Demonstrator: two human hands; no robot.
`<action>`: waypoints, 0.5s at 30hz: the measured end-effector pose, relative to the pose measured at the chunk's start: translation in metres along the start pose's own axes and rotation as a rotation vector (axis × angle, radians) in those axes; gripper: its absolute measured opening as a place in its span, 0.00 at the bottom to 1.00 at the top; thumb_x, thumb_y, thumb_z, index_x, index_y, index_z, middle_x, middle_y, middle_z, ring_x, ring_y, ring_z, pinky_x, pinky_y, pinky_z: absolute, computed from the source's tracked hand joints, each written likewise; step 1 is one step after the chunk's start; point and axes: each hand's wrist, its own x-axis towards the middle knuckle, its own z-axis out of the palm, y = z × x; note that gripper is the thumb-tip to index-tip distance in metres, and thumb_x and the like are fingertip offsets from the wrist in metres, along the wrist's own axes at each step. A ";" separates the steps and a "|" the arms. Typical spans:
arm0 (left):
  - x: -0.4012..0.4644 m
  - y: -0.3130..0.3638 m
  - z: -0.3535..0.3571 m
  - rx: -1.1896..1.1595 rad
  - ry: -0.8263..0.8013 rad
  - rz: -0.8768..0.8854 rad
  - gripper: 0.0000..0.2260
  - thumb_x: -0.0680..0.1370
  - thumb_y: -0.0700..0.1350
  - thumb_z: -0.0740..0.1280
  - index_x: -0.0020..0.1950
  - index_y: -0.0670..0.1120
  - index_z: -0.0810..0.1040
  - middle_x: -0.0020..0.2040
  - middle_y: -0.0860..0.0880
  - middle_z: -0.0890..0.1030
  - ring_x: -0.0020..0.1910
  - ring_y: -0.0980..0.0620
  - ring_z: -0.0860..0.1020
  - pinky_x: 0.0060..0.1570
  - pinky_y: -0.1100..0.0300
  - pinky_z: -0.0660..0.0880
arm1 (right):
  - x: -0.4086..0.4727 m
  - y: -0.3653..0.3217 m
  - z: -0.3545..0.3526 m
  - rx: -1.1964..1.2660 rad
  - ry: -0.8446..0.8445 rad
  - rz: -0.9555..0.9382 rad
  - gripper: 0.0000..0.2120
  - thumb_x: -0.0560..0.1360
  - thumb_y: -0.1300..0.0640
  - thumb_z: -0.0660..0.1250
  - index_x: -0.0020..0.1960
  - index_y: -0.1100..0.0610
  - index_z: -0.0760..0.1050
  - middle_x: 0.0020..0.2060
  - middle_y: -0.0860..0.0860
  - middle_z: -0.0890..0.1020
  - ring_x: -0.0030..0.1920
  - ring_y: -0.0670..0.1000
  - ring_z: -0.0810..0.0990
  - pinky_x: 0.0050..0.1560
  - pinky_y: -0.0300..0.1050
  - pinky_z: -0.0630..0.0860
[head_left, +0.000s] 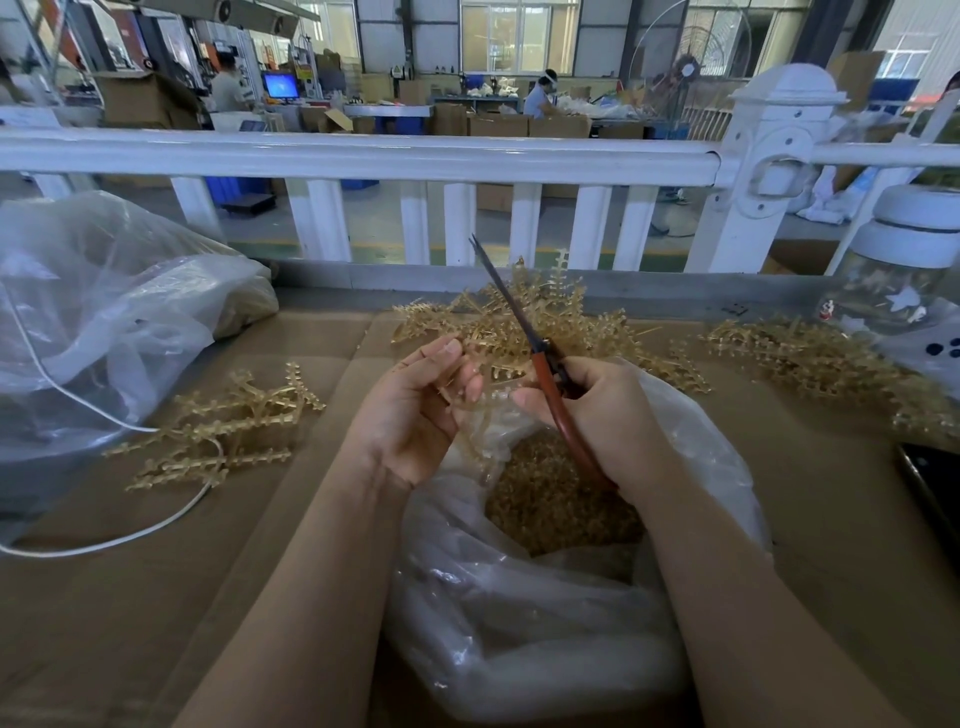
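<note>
I judge the cutting should stay over the bag mouth, so clipped pieces drop in, with each snip close to the stem. Left hand: palm up, fingers curled, pinching the sprue above the bag. Right hand: wrapped round the scissors handles, blades nearly together and pointing away.

Scissors handles partly disappearing inside the right hand, dark flat object running off the right edge, glass jar being cropped there too.
</note>
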 end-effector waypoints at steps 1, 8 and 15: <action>0.001 0.000 0.000 -0.028 0.002 0.004 0.03 0.68 0.39 0.70 0.40 0.44 0.81 0.33 0.50 0.81 0.31 0.57 0.80 0.36 0.66 0.80 | 0.000 0.000 0.000 -0.014 0.000 0.014 0.07 0.70 0.54 0.79 0.45 0.54 0.84 0.37 0.47 0.86 0.36 0.44 0.84 0.35 0.32 0.77; 0.001 0.000 -0.001 0.088 -0.013 0.023 0.13 0.71 0.55 0.70 0.45 0.46 0.83 0.42 0.48 0.83 0.43 0.51 0.82 0.53 0.56 0.78 | -0.003 -0.002 -0.006 0.310 -0.056 0.041 0.08 0.75 0.59 0.74 0.37 0.58 0.83 0.34 0.52 0.84 0.24 0.44 0.73 0.24 0.32 0.67; -0.001 -0.006 -0.003 0.514 -0.249 -0.094 0.54 0.49 0.67 0.81 0.69 0.43 0.71 0.63 0.48 0.81 0.63 0.50 0.79 0.60 0.58 0.75 | -0.001 0.000 -0.013 0.761 0.009 0.058 0.07 0.79 0.60 0.69 0.43 0.60 0.80 0.36 0.54 0.82 0.22 0.44 0.69 0.20 0.35 0.63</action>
